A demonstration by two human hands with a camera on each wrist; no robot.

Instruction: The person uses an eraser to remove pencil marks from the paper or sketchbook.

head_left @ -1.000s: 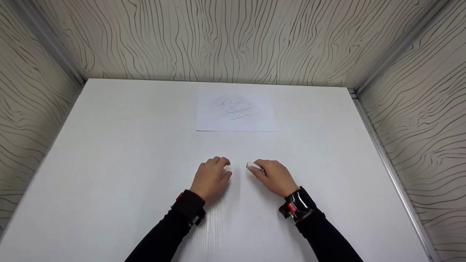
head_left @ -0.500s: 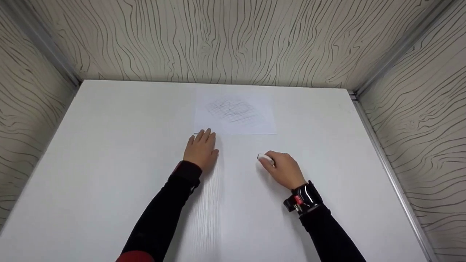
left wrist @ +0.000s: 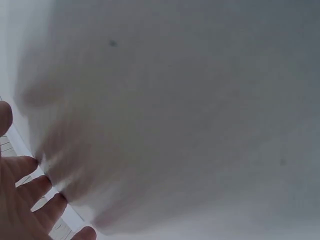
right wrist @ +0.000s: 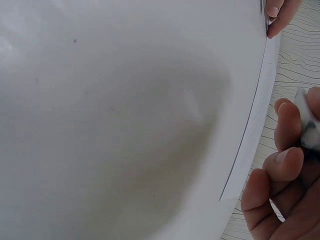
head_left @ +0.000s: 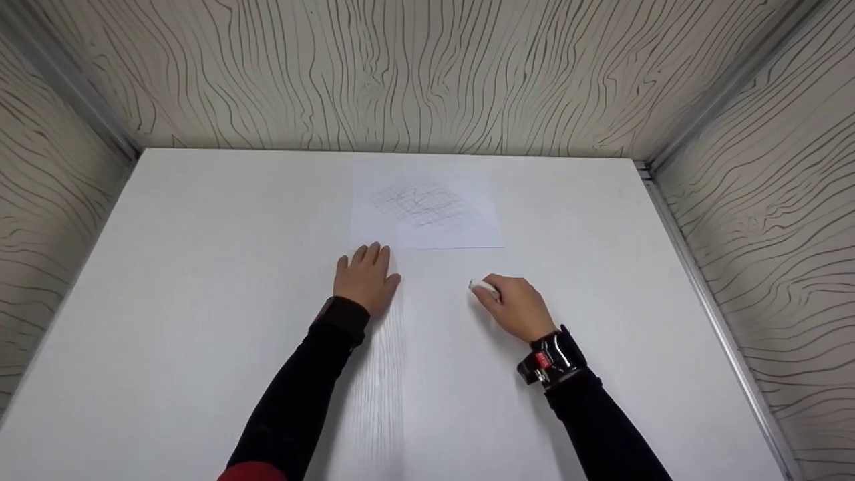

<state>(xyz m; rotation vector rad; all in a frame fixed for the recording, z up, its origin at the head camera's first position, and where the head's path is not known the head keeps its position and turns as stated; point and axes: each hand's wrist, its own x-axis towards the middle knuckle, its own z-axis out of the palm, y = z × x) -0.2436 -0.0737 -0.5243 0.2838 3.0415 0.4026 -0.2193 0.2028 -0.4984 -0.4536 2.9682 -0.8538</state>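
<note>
A sheet of white paper (head_left: pixel 461 235) with grey crosshatched scribbles lies near the table's far side. My left hand (head_left: pixel 364 277) rests at the paper's near left edge, fingers straight and spread, with the fingertips at that edge. To the right and nearer me, my right hand (head_left: pixel 521 304) pinches a small white eraser (head_left: pixel 481 286) between thumb and fingers, apart from the sheet. Dark smudges show on the eraser (right wrist: pixel 311 135) in the right wrist view. My fingers cover part of it.
A white table (head_left: pixel 200 267) spreads under both hands. Wood-grain patterned panels (head_left: pixel 401 80) stand behind it and at both sides. A metal rail (head_left: pixel 728 334) runs along the right edge.
My left hand has moved forward to the paper's near edge and its fingers have straightened. My right hand has shifted a little forward and to the right, still holding the eraser.
</note>
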